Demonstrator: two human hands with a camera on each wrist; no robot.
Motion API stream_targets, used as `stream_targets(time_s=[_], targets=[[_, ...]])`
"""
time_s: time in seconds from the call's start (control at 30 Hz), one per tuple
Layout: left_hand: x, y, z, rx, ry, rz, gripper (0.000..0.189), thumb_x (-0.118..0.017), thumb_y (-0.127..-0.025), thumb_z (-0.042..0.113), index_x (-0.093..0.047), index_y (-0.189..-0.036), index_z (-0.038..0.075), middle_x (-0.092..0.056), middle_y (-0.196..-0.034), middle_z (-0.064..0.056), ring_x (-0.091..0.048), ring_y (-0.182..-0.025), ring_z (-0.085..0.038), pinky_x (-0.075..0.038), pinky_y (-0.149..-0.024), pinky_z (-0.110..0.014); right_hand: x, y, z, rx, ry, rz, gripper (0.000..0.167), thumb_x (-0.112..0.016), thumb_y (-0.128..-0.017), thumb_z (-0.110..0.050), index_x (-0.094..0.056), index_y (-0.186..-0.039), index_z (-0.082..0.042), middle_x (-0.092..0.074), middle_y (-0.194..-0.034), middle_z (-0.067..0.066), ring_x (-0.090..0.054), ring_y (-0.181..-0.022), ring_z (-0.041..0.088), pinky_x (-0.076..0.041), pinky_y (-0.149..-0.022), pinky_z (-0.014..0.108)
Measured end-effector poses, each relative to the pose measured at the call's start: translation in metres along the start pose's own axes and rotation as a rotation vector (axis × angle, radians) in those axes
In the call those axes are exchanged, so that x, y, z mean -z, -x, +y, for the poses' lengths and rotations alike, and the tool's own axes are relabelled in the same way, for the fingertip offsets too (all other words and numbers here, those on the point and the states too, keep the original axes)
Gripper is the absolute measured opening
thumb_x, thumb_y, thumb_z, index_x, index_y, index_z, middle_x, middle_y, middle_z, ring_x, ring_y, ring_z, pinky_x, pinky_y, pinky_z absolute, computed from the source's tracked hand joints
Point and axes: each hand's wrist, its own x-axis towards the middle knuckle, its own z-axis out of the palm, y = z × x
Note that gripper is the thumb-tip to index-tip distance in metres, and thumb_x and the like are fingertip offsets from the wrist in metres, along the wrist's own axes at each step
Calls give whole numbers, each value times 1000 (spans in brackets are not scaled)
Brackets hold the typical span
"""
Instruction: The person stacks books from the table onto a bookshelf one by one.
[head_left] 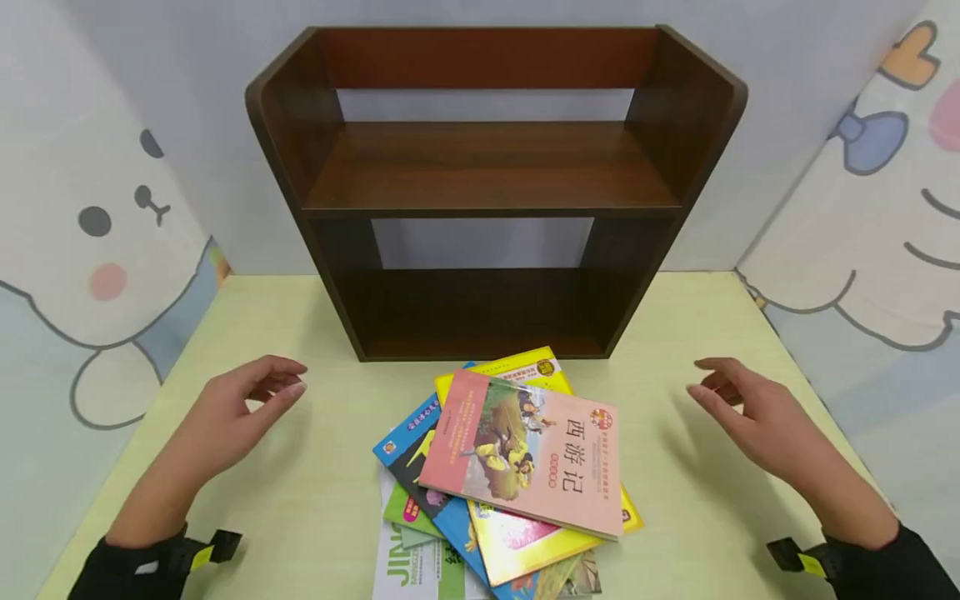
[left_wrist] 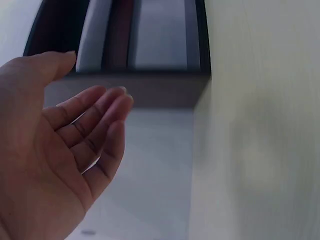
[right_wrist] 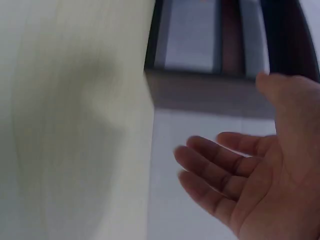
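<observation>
A loose pile of books lies in front of a dark brown two-tier bookshelf (head_left: 491,171). On top sits a pink book (head_left: 532,454) with an illustrated cover, over a yellow book (head_left: 498,554) and a blue book (head_left: 408,446). My left hand (head_left: 236,412) hovers left of the pile, fingers loosely bent and holding nothing. To the right of the pile my right hand (head_left: 757,421) hangs above the table in the same relaxed way, also holding nothing. Both wrist views show the palms with nothing in them.
The pale yellow table (head_left: 315,500) carries the shelf at its back edge. Walls with cartoon animals stand close on the left and right. A white book with green lettering (head_left: 397,567) shows at the bottom of the pile.
</observation>
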Motion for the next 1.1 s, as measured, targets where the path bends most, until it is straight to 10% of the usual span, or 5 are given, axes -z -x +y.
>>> stream_targets(time_s=[0.23, 0.57, 0.87, 1.1], targets=[[-32, -4, 49, 122, 365, -236, 28, -71, -111, 25, -71, -131, 6, -78, -114, -6, -76, -99, -27, -65, -83, -35, -28, 9, -50, -255, -447, -214, 38, -59, -117, -30, -68, -131, 4, -70, -94, 11, -68, -77, 23, -62, -69, 34], [-71, -17, 94, 347, 747, -532, 47, -67, -113, 25, -61, -147, -6, -77, -125, -14, -77, -101, -29, -66, -91, -40, -59, 8, -86, -365, -700, -389, 37, -68, -112, -34, -70, -119, 2, -74, -91, 10, -62, -66, 21, -57, -58, 31], [-87, -18, 107, 391, 809, -556, 47, -75, -107, 21, -58, -141, -7, -78, -107, -11, -78, -91, -24, -67, -85, -38, -66, 12, -104, -365, -672, -224, 33, -77, -106, -29, -63, -108, 1, -66, -79, 13, -59, -61, 22, -55, -53, 33], [-91, -18, 111, 426, 913, -549, 54, -76, -105, 13, -46, -144, -7, -72, -101, -11, -77, -95, -23, -67, -85, -38, -60, 8, -110, -361, -697, -180, 37, -75, -108, -26, -66, -128, 4, -68, -83, 14, -64, -63, 25, -61, -58, 35]])
